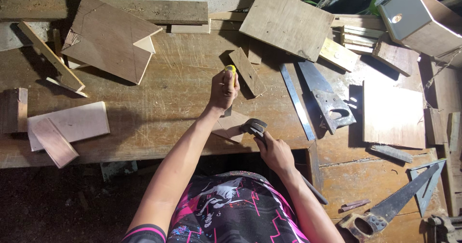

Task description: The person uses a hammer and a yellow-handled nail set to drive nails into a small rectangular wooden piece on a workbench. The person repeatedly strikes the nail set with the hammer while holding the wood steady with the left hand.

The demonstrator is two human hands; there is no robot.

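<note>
A small, thin piece of wood (230, 126) lies flat on the near edge of the desk (159, 113), just in front of the person, where both hands can reach it. A yellow-handled chisel (230, 86) is held upright over it by the left hand (222, 91), which is closed in a fist around the handle; the blade end appears to meet the far edge of the piece, though the contact itself is hidden in shadow. The right hand (274, 151) is wrapped around a hammer (254, 127) close behind its dark metal head, a choked grip that suits short, controlled taps. The head is kept low, just right of the wood piece, and the handle runs back past the wrist.

The desk is made of worn, scratched planks, and offcuts are spread across it. Two pale, smooth boards (67, 126) lie stacked at the left. A brown plywood sheet (108, 38) with a pencilled diagonal is set at the far left, and a flat square panel (393, 117) at the right. A handsaw (325, 96) with a dull steel blade is laid right of centre, beside a narrow metal ruler (297, 101). A second handsaw (390, 205) and a metal set square (428, 185) lie at the near right. A grey-faced wooden box (421, 19) with a round hole stands at the far right.
</note>
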